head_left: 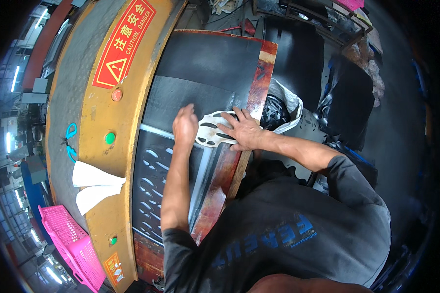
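A flat white plate with rounded edges and several dark oval openings (209,133) lies on a black sheet (188,97). My right hand (243,130) rests on its right part, fingers spread and palm down, hiding some of it. Close against the plate's left edge is my left hand (185,128), its fingers curled together. Whatever the left fingers may hold is hidden. Below the hands, a black sheet with rows of curved cut-outs (151,188) lies on the same work surface, crossed by pale strips.
Along the left runs a yellow machine beam (95,127) with a red button (117,94), green buttons (110,138) and a warning sign. White papers (95,183), blue-handled scissors (71,141) and a pink basket (73,244) are beside it. A white sack (291,100) stands right of the reddish board edge (263,73).
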Motion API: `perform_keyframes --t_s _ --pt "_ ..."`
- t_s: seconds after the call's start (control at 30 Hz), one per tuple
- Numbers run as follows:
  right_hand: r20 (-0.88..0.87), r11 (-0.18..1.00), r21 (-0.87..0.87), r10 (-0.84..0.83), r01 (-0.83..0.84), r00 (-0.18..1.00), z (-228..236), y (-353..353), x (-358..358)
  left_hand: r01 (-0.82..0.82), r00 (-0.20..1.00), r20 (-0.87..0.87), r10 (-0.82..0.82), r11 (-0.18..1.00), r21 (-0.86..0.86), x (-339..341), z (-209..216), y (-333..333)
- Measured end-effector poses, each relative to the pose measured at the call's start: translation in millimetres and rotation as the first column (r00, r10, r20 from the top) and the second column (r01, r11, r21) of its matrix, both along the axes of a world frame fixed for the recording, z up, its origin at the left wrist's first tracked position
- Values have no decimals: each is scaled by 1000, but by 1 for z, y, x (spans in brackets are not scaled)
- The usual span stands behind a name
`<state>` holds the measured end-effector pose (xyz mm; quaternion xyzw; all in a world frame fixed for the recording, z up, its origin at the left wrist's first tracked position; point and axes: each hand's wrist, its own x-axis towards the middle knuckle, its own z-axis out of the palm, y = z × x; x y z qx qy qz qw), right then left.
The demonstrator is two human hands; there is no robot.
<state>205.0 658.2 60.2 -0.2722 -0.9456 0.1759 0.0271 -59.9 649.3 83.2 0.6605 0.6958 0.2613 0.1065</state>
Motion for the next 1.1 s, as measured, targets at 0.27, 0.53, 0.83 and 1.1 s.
perform_keyframes --t_s 0.27,0.53,0.83,1.1 --pt "-220 896 -437 -186 74 958 26 27 17 -297 944 -87 319 933 203 3 -43 -109" --pt "37 -265 -483 -958 -834 283 53 31 134 -316 914 -192 358 923 217 1 -61 -113" --pt "14 -199 -562 -973 -803 231 41 56 180 -318 903 -249 351 934 166 4 -52 -113" --pt "260 -396 -520 -918 -757 301 10 30 148 -333 901 -222 372 923 193 1 -59 -113"
